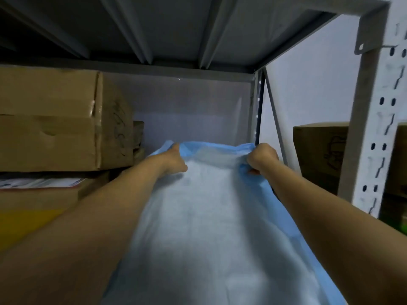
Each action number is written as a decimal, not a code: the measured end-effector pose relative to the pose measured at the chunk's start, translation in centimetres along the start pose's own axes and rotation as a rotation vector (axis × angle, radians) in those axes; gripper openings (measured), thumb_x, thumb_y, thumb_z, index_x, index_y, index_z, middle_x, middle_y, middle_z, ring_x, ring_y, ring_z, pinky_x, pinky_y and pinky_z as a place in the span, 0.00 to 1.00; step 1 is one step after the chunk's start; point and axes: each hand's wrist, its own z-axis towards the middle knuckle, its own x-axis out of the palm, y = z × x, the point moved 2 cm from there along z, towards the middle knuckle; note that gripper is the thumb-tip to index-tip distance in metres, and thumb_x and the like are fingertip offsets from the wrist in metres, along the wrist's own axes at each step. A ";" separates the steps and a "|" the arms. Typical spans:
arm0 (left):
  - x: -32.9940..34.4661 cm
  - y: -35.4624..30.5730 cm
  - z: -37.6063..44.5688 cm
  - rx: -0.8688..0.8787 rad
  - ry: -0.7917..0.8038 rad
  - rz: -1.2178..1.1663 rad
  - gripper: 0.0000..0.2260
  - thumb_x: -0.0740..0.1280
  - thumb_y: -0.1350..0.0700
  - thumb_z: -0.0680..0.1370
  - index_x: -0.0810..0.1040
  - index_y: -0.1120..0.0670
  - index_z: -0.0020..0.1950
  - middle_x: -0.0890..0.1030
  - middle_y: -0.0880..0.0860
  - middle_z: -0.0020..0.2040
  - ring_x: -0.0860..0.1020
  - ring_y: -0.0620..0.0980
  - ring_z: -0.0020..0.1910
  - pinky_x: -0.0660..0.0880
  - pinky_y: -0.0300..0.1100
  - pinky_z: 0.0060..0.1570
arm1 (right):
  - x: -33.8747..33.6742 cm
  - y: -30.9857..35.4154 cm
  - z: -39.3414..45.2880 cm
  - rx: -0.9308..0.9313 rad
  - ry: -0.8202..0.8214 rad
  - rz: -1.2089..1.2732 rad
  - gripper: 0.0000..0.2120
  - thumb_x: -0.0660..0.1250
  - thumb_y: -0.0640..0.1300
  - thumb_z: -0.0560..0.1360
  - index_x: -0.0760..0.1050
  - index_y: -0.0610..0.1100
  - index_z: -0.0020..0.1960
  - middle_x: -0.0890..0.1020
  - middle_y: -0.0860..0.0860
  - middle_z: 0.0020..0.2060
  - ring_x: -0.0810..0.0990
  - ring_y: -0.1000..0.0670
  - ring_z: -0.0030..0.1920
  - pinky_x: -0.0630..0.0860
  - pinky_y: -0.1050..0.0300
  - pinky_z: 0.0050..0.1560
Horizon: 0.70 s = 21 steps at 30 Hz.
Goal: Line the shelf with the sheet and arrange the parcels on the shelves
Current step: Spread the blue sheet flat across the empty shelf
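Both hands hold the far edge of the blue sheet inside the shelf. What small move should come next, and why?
Probably push the sheet further back and lay its edge down at the rear wall. The left hand and right hand grip the bunched far edge, which stops short of that wall beside the cardboard boxes.

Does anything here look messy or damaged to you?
The far edge of the sheet is bunched where the left hand and right hand grip it, not yet flat. The big cardboard box at left has a dented, torn front.
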 end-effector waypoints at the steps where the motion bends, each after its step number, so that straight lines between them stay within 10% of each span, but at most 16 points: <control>1: 0.5 0.2 0.6 -0.006 0.026 -0.009 0.30 0.66 0.56 0.76 0.58 0.53 0.75 0.62 0.53 0.72 0.71 0.53 0.61 0.67 0.37 0.44 | 0.5 -0.1 1.1 0.009 0.002 0.005 0.06 0.63 0.31 0.75 0.74 0.36 0.51 0.78 0.39 0.46 0.81 0.38 0.42 0.81 0.43 0.41; 8: 3.6 0.3 6.8 0.001 -0.026 -0.030 0.36 0.66 0.59 0.76 0.49 0.54 0.78 0.62 0.56 0.75 0.67 0.56 0.70 0.67 0.42 0.62 | 4.2 0.5 6.5 -0.138 -0.059 -0.265 0.14 0.60 0.35 0.78 0.73 0.34 0.63 0.77 0.40 0.62 0.75 0.40 0.64 0.72 0.53 0.60; 14: 7.9 1.8 10.3 -0.074 0.171 0.193 0.31 0.70 0.54 0.73 0.62 0.57 0.73 0.71 0.56 0.70 0.72 0.55 0.67 0.69 0.45 0.65 | 9.6 -1.9 9.6 -0.256 0.230 -0.452 0.20 0.62 0.41 0.78 0.67 0.37 0.69 0.73 0.41 0.67 0.72 0.42 0.66 0.68 0.56 0.63; 21: 12.5 4.5 13.1 -0.122 0.354 0.111 0.24 0.66 0.51 0.69 0.75 0.56 0.65 0.78 0.54 0.64 0.77 0.53 0.61 0.74 0.43 0.60 | 12.2 -5.2 12.4 0.021 0.315 -0.511 0.11 0.66 0.46 0.75 0.72 0.39 0.38 0.76 0.44 0.35 0.78 0.45 0.33 0.70 0.58 0.25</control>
